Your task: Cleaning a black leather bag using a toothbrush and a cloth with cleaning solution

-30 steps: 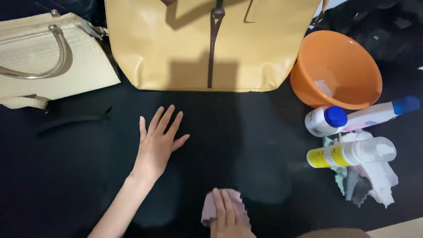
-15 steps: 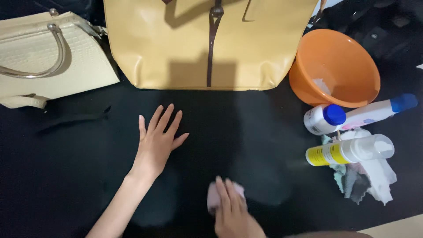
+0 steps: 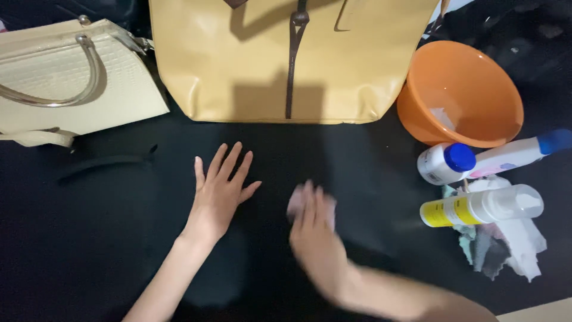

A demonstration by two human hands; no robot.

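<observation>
On the black table surface in the head view, I count two handbags, one bowl, three bottles, one heap of rags and two hands. The large tan leather tote bag with a dark brown centre strap lies at the top middle. The smaller cream textured handbag with a curved metal handle lies to its left, at the far left edge. The round orange plastic bowl sits at the upper right, just beside the tote's corner, with something pale inside it.

Below the bowl I see the bottles lying on their sides: a short white bottle with a blue cap, a long white tube-shaped bottle with a blue end touching it, and a white pump bottle with a yellow label lower down. That last one rests on the crumpled heap of white and grey rags.

My left hand lies flat on the black surface, palm down, fingers spread wide, holding nothing. My right hand is blurred; its fingers are stretched out flat on top of a small pale pink cloth, pressing it onto the surface rather than gripping it. The cloth peeps out beyond the fingertips, just right of the left hand, below the tote and well apart from the bottles.
</observation>
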